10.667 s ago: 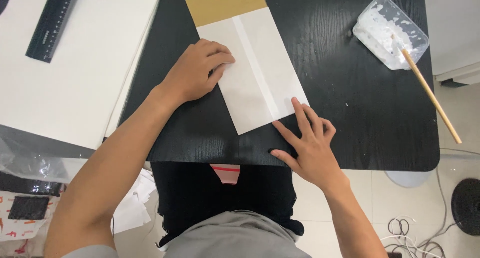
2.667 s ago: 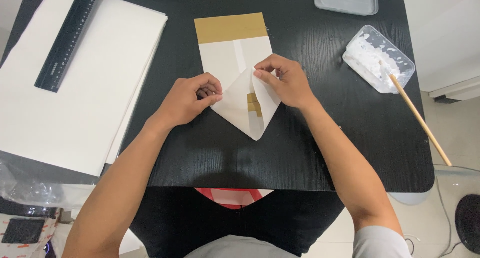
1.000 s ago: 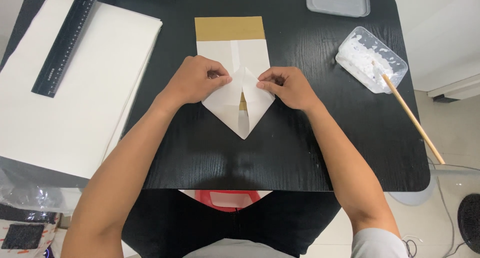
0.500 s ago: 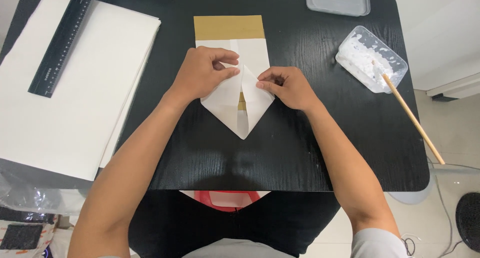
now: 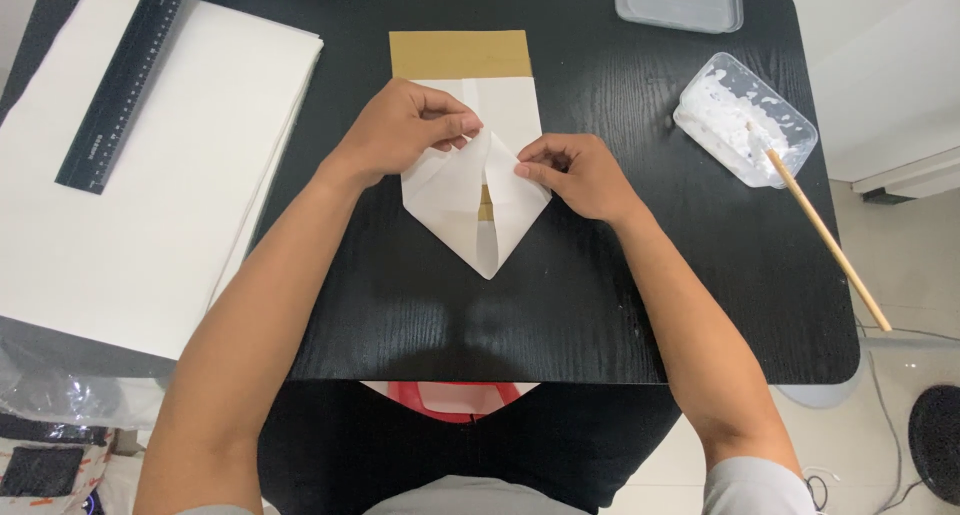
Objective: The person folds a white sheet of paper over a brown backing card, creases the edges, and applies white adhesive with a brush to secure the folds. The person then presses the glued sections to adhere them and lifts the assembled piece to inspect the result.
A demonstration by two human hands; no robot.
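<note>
A: At the middle of the tabletop (image 5: 600,305) lies the paper (image 5: 470,205), its two near corners folded in to a point at six o'clock, a brown band along its far edge.

B: And the hands?

A: The left hand (image 5: 405,130) pinches the left flap's top edge; the right hand (image 5: 575,175) pinches the right flap at three o'clock of the seam. A slit of brown shows between the flaps.

B: What might spoil it?

A: I'd judge uneven pressing: if one flap slides, the seam gapes wider and the point goes crooked. The sheet could also skate on the smooth black top.

B: Anything nearby?

A: At two o'clock, a tub (image 5: 745,118) of white paste with a stick (image 5: 825,237); a careless elbow could tip it. A paper stack (image 5: 150,205) with a ruler (image 5: 125,80) sits at nine to ten o'clock.
</note>
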